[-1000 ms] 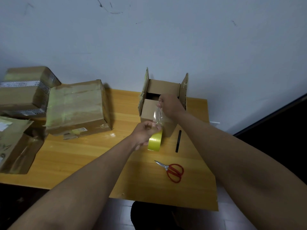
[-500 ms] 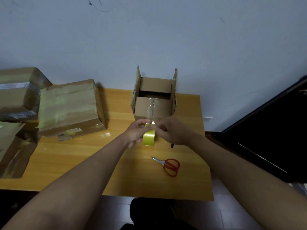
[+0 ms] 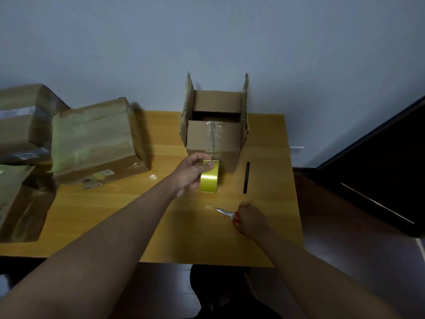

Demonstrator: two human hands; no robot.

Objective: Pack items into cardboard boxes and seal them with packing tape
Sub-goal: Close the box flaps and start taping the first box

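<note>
Left hand grips yellow-green packing tape roll just in front of open brown cardboard box, clear strip stuck to its front; right hand curls onto red-handled scissors, and slack risks tape folding onto itself before cutting.

The open brown cardboard box stands at the far edge of the yellow wooden desk, right of its middle, against the wall. Just before it, the yellow roll of packing tape is held by the left hand. The slim black pen lies right of the roll, near the right edge. Before both, the red-handled scissors lie under the right hand. The taped brown cardboard box sits toward the far left corner, more boxes left of it.
</note>
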